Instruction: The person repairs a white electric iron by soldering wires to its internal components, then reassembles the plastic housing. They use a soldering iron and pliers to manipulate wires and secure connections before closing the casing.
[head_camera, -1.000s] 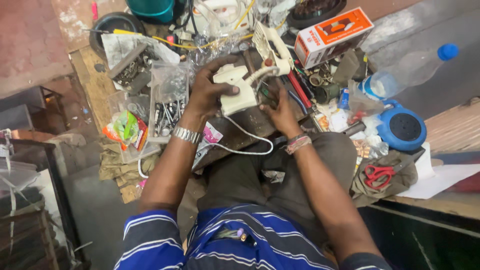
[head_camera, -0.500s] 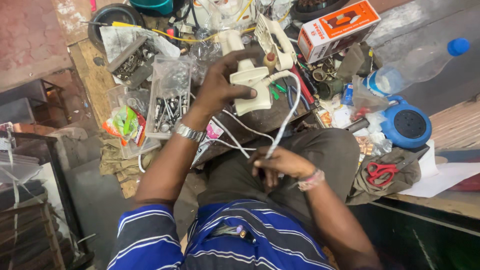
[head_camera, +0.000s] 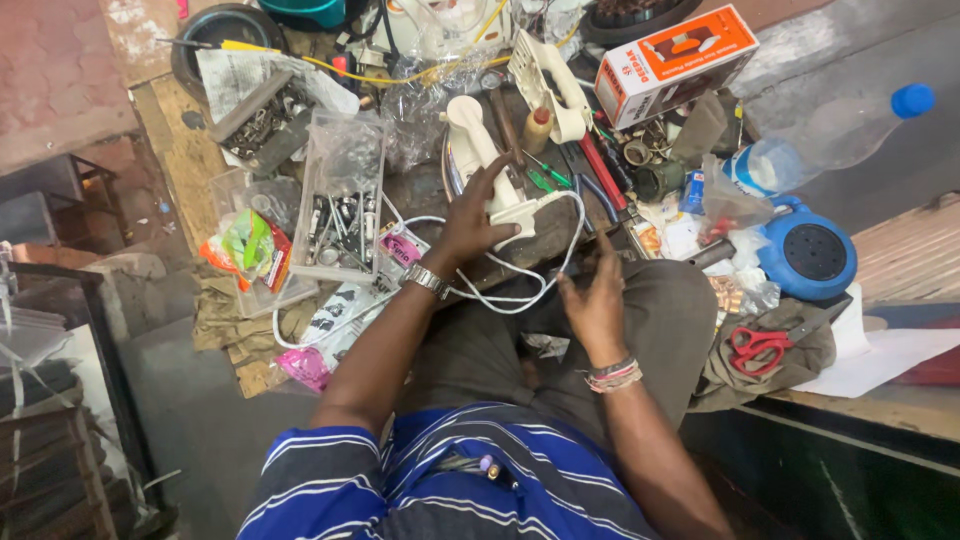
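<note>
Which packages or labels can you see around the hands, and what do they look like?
Cardboard box: top right of the bench, oblong, orange and white.
Plastic bottle: right of the box, lying down, clear, blue cap.
Packet: left, in a clear tray, green and orange.
Pink-and-white label: beside the left hand.

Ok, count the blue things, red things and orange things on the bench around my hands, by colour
Blue: 2, the round blue device and the bottle cap
Red: 1, the scissors
Orange: 1, the cardboard box
Total: 4
</note>
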